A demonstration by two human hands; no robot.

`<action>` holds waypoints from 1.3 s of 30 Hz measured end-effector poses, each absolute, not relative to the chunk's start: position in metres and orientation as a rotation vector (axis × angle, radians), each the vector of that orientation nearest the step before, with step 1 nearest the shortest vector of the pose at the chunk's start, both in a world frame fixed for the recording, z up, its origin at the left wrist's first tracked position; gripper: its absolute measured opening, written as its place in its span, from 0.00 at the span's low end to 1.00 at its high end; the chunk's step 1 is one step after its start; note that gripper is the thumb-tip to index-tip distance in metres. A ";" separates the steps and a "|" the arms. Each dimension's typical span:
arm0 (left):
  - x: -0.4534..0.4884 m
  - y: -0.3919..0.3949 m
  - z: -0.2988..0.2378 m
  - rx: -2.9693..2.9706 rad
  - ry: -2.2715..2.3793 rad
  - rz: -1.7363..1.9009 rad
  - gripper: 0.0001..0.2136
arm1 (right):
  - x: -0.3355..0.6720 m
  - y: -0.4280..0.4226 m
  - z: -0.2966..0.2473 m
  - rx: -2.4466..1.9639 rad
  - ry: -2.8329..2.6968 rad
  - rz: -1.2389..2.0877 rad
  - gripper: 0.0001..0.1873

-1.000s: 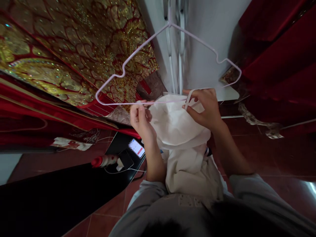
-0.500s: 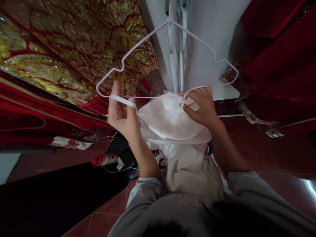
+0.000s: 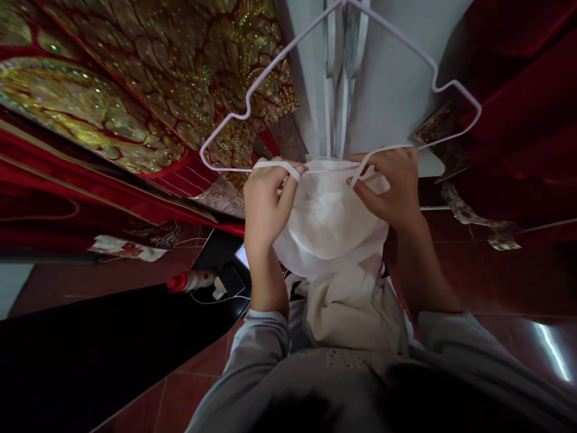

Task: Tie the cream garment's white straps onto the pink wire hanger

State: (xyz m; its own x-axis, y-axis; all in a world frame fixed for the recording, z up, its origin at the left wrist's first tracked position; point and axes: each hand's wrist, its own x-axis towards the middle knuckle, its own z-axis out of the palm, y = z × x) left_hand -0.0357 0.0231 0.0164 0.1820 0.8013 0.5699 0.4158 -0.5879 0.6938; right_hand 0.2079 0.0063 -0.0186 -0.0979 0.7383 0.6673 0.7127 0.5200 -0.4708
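I have both hands up at the lower bar of the hanger (image 3: 327, 170), and the step in hand, as I judge it, is working straps around that bar. The white cloth (image 3: 333, 222) hangs just below the bar, between my wrists. My left hand (image 3: 268, 201) is curled with its fingertips at the bar, one strap (image 3: 277, 163) lying across the backs of the fingers; whether that grip pinches anything, I cannot tell. My right hand (image 3: 396, 186) is partly open: thumb and forefinger tips stand slightly apart near the bar, with the other strap (image 3: 363, 166) looped over them and the knuckles. To my mind, the next move calls for even tension on both loops, fingertips free of the bar, and no twist in either strap.
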 end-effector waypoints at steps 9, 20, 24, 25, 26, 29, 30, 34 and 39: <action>-0.030 0.022 0.022 2.113 1.187 1.480 0.08 | 0.262 0.025 -0.029 -0.887 -1.091 -0.253 0.18; -0.027 0.026 0.016 2.167 1.200 1.522 0.06 | 0.289 0.028 0.039 -1.318 -1.565 0.167 0.14; -0.026 0.025 0.015 2.165 1.210 1.506 0.06 | 0.284 0.039 0.058 -1.367 -1.748 0.159 0.14; -0.025 0.024 0.015 2.171 1.207 1.503 0.06 | 0.280 0.039 0.060 -1.363 -1.774 0.112 0.14; -0.024 0.024 0.014 2.175 1.201 1.499 0.07 | 0.275 0.038 0.060 -1.326 -1.766 0.022 0.15; -0.021 0.023 0.013 2.151 1.184 1.489 0.07 | 0.253 0.029 0.051 -1.060 -1.584 -0.286 0.13; -0.020 0.023 0.013 2.138 1.179 1.492 0.08 | 0.246 0.025 0.045 -0.991 -1.554 -0.309 0.11; -0.019 0.022 0.012 2.151 1.213 1.526 0.07 | 0.227 0.016 0.014 -1.040 -1.910 0.018 0.10; -0.026 0.015 0.013 2.217 1.129 1.488 0.08 | 0.220 0.019 -0.011 -1.184 -2.033 0.050 0.10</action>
State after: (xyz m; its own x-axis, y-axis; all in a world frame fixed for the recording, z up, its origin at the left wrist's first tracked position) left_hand -0.0262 0.0151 0.0128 0.1819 0.7105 0.6798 0.4634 -0.6717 0.5781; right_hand 0.2201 0.0188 -0.0105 -0.2734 0.7560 0.5948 0.7261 0.5678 -0.3879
